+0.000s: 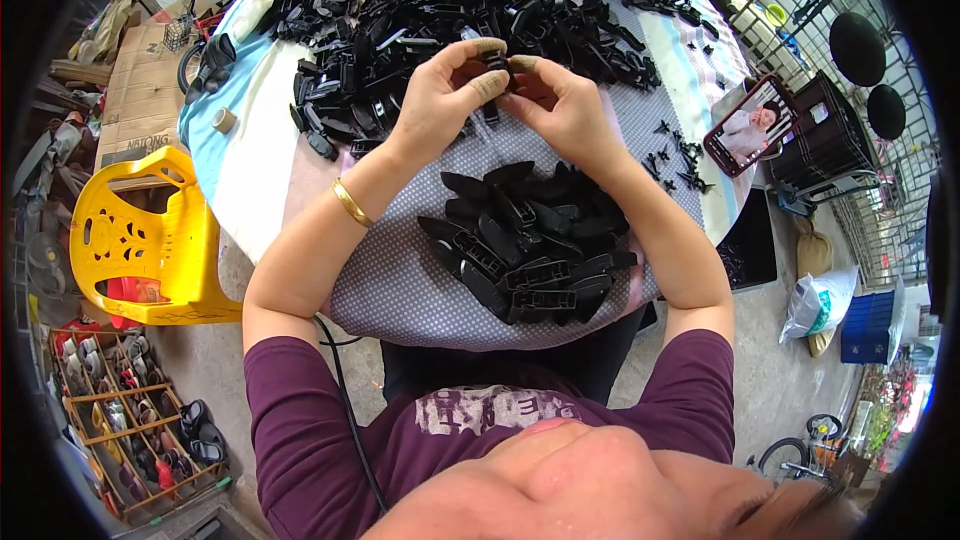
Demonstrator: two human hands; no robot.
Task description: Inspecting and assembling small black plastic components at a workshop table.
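Small black plastic part, partly hidden by fingers, upper centre of frame, held up above the worktop between both hands. Left hand: thumb and fingers closed in a pinch on the part. Right hand: fingertips also pinched on it, from the right side. Exact shape of the part can't be told. Tan tape-like wraps on several fingertips; gold metal bangle on left wrist.

Worktop: rounded, grey dotted cloth in the middle, pale and light-blue cloth toward left and right edges. Big heap of loose black plastic pieces across top of frame, just beyond the hands. Smaller pile of black pointed pieces with slotted frames at centre, between the forearms, near the front edge. Scatter of tiny black bits right of centre. Smartphone with lit screen propped upper right. Short tan roll on the worktop, upper left.

Around: yellow plastic chair at left, flattened brown cardboard upper left, wooden rack of shoes lower left. White plastic sack and blue plastic crate right side, on the floor. Black cable hangs past the left upper arm.
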